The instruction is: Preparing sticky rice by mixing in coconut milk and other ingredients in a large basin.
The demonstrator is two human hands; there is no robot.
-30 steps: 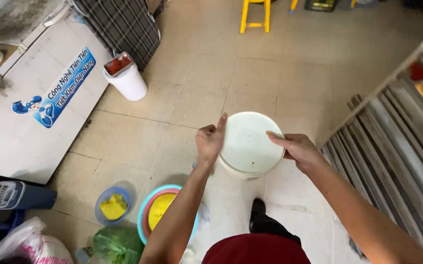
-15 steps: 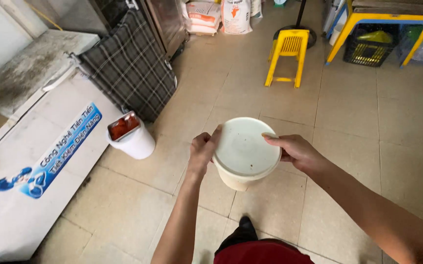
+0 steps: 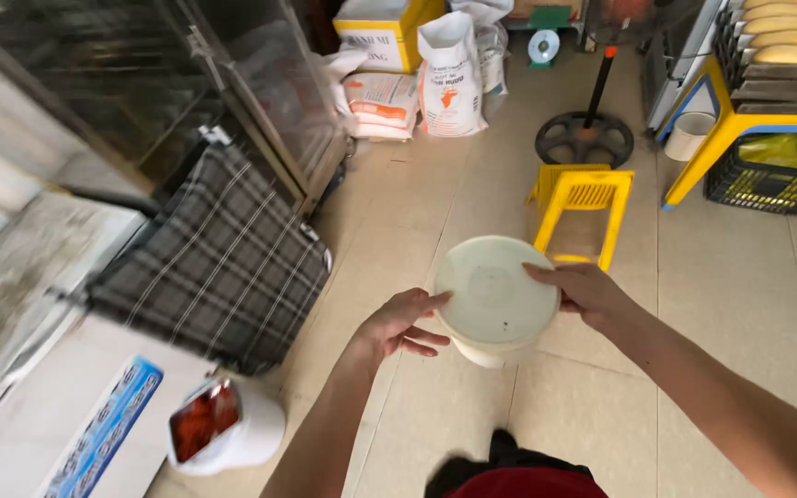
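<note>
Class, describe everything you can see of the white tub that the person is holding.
The white tub is round, looks like plastic, and is shut with a flat, pale lid. It is held upright above the tiled floor, with its top towards the camera. The left hand touches its left rim with the fingertips, and the right hand grips the right edge.

bakery backroom: flour sacks, bread trays

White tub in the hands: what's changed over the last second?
The view has swung up from the floor bowls toward the yellow stool and sacks. Unchanged: left hand and right hand grip the lidded white tub at its rim.
</note>
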